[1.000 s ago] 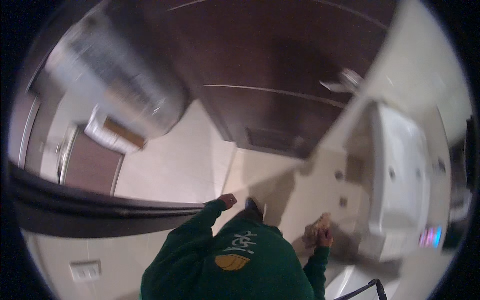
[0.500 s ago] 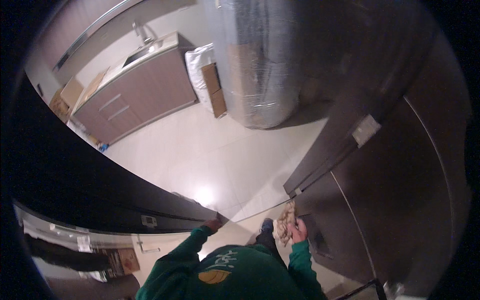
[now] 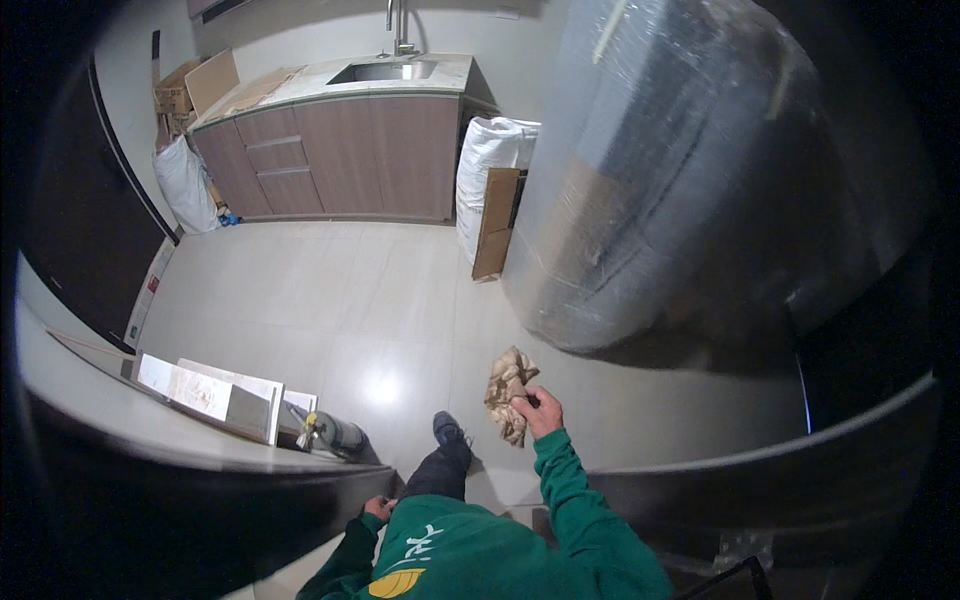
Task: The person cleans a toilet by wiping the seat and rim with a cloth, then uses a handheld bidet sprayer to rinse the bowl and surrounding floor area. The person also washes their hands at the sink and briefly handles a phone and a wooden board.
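In front of my body, my right hand [image 3: 543, 412] is closed on a crumpled tan-brown rag [image 3: 508, 385], pinched at its right side so that most of it hangs out to the left. Low by my waist is my left hand [image 3: 380, 507], beside the edge of the dark door frame [image 3: 350, 490]. Its fingers are small and partly hidden here, so their grip is unclear. A dark shoe [image 3: 450, 430] on one of my feet stands on the pale tiles between the hands.
Left of me, a fire extinguisher [image 3: 335, 435] stands beside white panels [image 3: 215, 390]. A large plastic-wrapped bulk [image 3: 620, 200] fills the right, next to a white sack [image 3: 490, 160] and cardboard [image 3: 495, 225]. Beyond is a sink cabinet [image 3: 350, 155]; another white sack [image 3: 185, 185] leans near the left wall.
I have come forward through the doorway. My right hand has brought the rag up and ahead of my body. My left hand has left the dark door edge and dropped toward my waist.
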`<state>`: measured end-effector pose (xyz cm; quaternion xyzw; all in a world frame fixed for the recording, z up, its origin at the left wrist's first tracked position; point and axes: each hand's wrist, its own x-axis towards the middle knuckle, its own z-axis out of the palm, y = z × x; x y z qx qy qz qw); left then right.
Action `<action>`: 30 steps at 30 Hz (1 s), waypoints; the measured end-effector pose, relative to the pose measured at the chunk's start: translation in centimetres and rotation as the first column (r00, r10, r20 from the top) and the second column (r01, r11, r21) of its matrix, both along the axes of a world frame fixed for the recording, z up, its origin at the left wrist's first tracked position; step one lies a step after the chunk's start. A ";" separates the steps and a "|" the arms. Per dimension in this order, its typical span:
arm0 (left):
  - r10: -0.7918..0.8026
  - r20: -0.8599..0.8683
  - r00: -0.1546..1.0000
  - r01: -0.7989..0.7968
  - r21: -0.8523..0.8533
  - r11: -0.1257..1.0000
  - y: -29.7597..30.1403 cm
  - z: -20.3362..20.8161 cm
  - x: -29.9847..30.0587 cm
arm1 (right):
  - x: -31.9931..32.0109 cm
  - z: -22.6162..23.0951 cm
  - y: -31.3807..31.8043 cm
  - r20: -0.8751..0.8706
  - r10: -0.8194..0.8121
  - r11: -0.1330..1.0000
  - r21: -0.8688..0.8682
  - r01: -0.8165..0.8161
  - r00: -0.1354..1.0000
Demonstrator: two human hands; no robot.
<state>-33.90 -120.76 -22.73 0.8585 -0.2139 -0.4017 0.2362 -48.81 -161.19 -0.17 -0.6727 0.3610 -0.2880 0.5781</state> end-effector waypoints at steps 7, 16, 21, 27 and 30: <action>0.188 -0.042 0.981 -0.181 0.146 0.973 -5.8 -0.4 4.8 | 16.8 2.6 -10.4 -0.067 0.081 0.995 0.055 -0.078 0.994; 0.220 0.003 0.975 -0.207 0.355 0.912 -5.5 -1.6 6.9 | 34.9 13.5 -25.1 0.162 -0.006 0.999 -0.035 0.012 0.987; 0.525 -0.015 0.851 -0.490 0.341 0.803 -11.1 -0.2 8.9 | 46.9 19.0 -42.7 0.350 -0.149 0.909 -0.319 0.268 0.925; 0.686 -0.029 0.727 -0.658 0.258 0.708 -19.6 4.2 11.3 | 56.8 8.4 -61.6 -0.488 -0.261 0.649 -0.727 -0.223 0.833; 0.740 -0.052 0.671 -0.721 0.186 0.667 -22.7 6.1 12.1 | 56.4 -4.5 -58.5 -0.946 -0.223 0.235 -0.286 -0.929 0.235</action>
